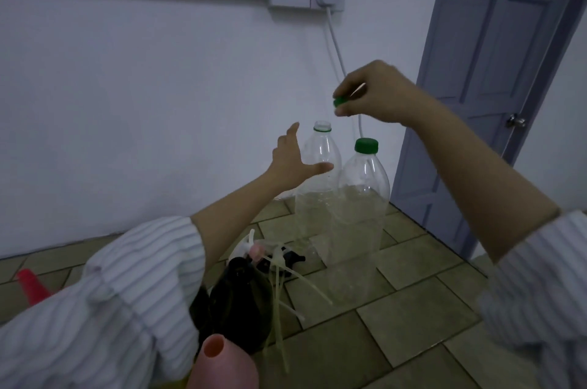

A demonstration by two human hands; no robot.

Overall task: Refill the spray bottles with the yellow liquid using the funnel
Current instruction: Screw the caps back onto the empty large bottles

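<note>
Two clear bottles on floor by wall: capped one [363, 198], open one [319, 179] behind. Left hand [293, 163], fingers spread, at open bottle. Right hand [371, 93] fingers pinched on green cap [341, 101]. Pink funnel [219, 360] bottom edge. Risk: light, near-empty bottle tips if nudged.

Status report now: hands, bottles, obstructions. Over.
Right hand pinching small green screw cap, raised. Left hand open beside uncapped clear plastic bottle. Second clear bottle, green-capped, stands adjacent. Loose spray heads with tubes littering tiled floor in front.
</note>
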